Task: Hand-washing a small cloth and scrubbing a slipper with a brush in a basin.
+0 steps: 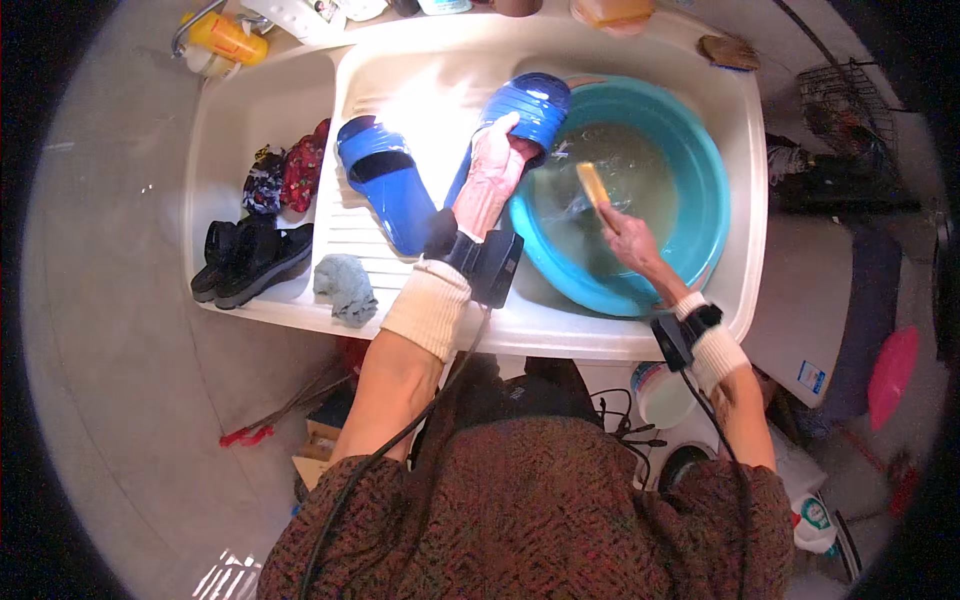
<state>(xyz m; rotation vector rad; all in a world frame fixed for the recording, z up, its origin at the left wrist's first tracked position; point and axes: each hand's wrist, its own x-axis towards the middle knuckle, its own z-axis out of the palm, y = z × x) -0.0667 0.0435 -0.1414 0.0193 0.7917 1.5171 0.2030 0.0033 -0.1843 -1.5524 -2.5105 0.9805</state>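
A wet blue slide sandal (541, 103) is gripped by my left hand (496, 165), its toe end pointing away from me and its strap touching the basin's left rim. Its mate, another blue slide sandal (392, 195), lies on the ribbed washboard part of the sink to the left. My right hand (631, 240) is closed round a brush with a yellowish handle or back (593, 185), held over the turquoise basin (707, 165). Cloudy water with some foam stands in that basin. The brush's bristles cannot be made out.
The white sink (745, 250) holds black shoes (250, 262) and dark and red patterned cloth items (303, 168) in its left compartment. A grey-blue rag (346, 289) lies on the front edge. Another brush (728, 52) rests at the back right corner, and a yellow bottle (228, 38) at the back left.
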